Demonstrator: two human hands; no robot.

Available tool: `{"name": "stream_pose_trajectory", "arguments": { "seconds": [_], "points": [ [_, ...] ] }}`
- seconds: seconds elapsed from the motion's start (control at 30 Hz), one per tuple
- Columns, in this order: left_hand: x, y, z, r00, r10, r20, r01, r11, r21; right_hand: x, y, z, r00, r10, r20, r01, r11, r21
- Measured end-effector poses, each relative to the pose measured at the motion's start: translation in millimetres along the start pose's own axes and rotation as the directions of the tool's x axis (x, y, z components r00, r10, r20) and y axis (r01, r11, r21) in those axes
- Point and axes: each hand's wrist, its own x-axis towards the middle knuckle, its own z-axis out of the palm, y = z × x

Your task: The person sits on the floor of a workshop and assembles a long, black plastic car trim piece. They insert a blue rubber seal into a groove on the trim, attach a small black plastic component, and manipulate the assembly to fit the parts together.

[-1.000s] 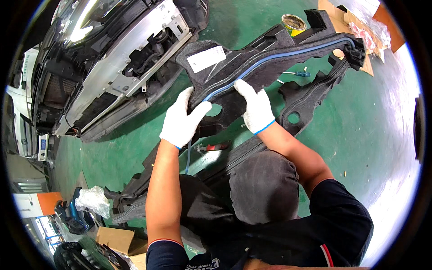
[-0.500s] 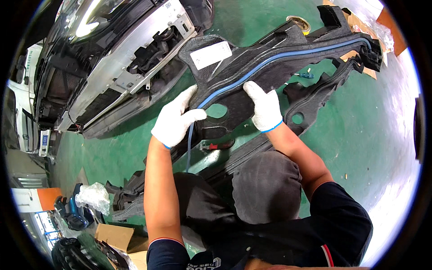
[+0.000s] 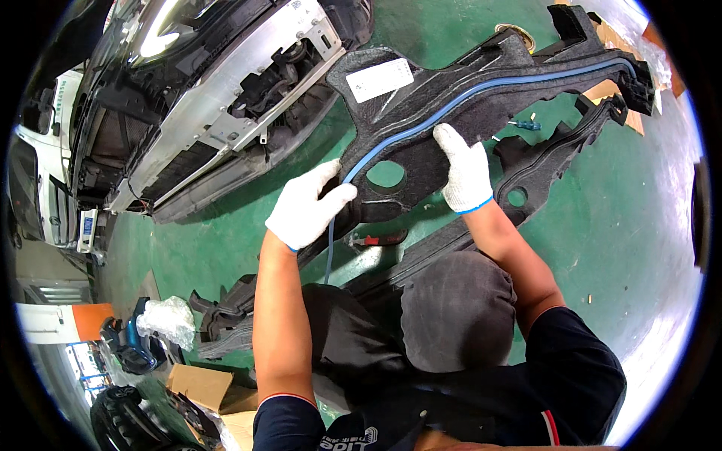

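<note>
A long black moulded felt panel (image 3: 451, 79), like a car's insulation liner, slants from in front of me up to the far right. A white label (image 3: 380, 80) sits on it, and a blue strip (image 3: 429, 120) follows its curve, the loose tail hanging down past my left wrist. My left hand (image 3: 310, 207), in a white knit glove, grips the panel's near left edge, thumb tip beside the strip. With the same kind of glove on, my right hand (image 3: 465, 171) clasps the near edge right of the round hole, thumb on top and fingers hidden beneath.
Another black panel (image 3: 526, 177) lies on the green floor under the held one. A red-and-black handled tool (image 3: 382, 238), a blue-handled screwdriver (image 3: 526, 125) and a tape roll (image 3: 517, 31) are near. A car with its front end stripped (image 3: 218, 135) stands left; an opened cardboard box (image 3: 199, 385) is lower left.
The view has swung slightly, so the whole scene sits further right. Both hands keep their hold on the panel; the left thumb stays beside the blue strip.
</note>
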Motion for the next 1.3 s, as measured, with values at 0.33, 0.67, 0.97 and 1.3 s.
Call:
{"name": "stream_pose_trajectory", "arguments": {
  "seconds": [0.33, 0.67, 0.97, 1.3],
  "points": [
    [9.1, 0.9, 14.6, 0.996, -0.091, -0.025, 0.083, 0.972, -0.221, 0.4, 1.9, -7.0, 0.999, -0.005, 0.038, 0.004, 0.999, 0.046],
    [12.9, 6.0, 34.3, 0.979, 0.038, -0.198, -0.063, 0.990, -0.125, 3.8, -0.9, -3.3, 1.000, -0.014, 0.002, 0.014, 0.992, 0.123],
    [45.7, 35.7, 42.0, 0.900, 0.026, -0.435, -0.079, 0.991, -0.105, -2.6, 1.8, -6.6, 0.961, -0.112, 0.254, 0.125, 0.992, -0.036],
    [39.7, 43.5, 25.4, 0.977, 0.132, -0.170, -0.192, 0.888, -0.417, -8.8, 8.6, -2.5, 0.917, 0.148, 0.369, -0.125, 0.988, -0.087]
  ]
}}
